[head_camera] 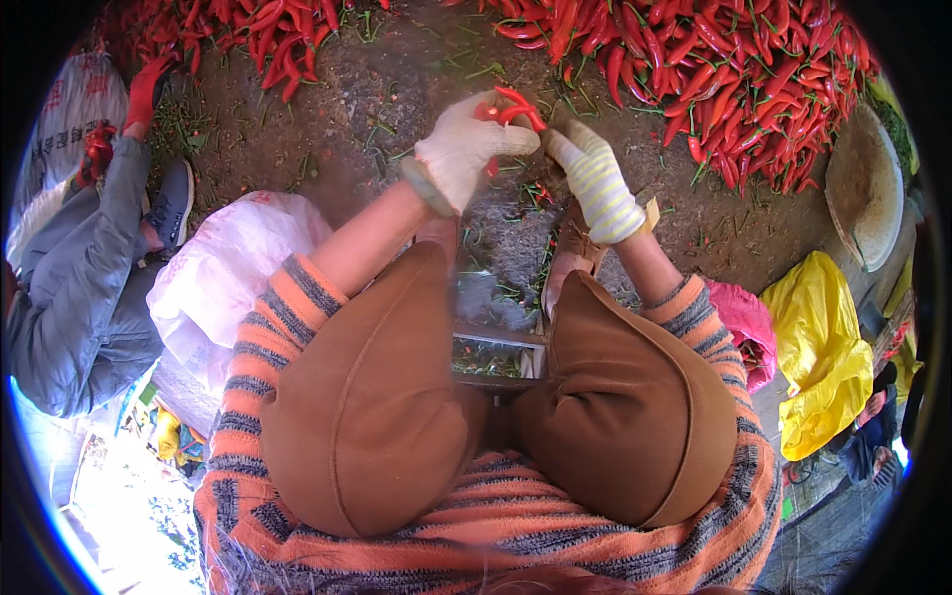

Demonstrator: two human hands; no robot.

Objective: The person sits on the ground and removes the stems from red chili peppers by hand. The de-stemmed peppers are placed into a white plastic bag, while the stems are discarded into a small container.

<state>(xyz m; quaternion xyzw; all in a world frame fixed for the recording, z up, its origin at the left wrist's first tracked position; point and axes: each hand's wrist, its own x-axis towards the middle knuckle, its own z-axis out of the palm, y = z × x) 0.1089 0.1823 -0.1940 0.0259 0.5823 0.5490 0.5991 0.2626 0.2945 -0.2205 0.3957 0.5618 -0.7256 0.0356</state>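
My left hand (480,141), in a cream knitted glove, is closed around several red chili peppers (520,111) above the ground between my feet. Close on its right is my right hand (595,178), in a white and yellow striped glove, its fingertips at the stem end of one of these peppers. Whether those fingertips grip it is hard to tell. Beyond my hands, a large heap of red chili peppers (744,82) spreads at the upper right, and another chili heap (275,37) lies at the upper left. Green stems (379,134) and small red bits litter the ground.
A person in grey with red gloves (82,282) sits at the left. A white plastic sack (230,260) lies by my left arm. At my right are a pink bag (744,327), a yellow plastic bag (822,349) and a shallow metal pan (866,186). More people are partly visible at the right rim.
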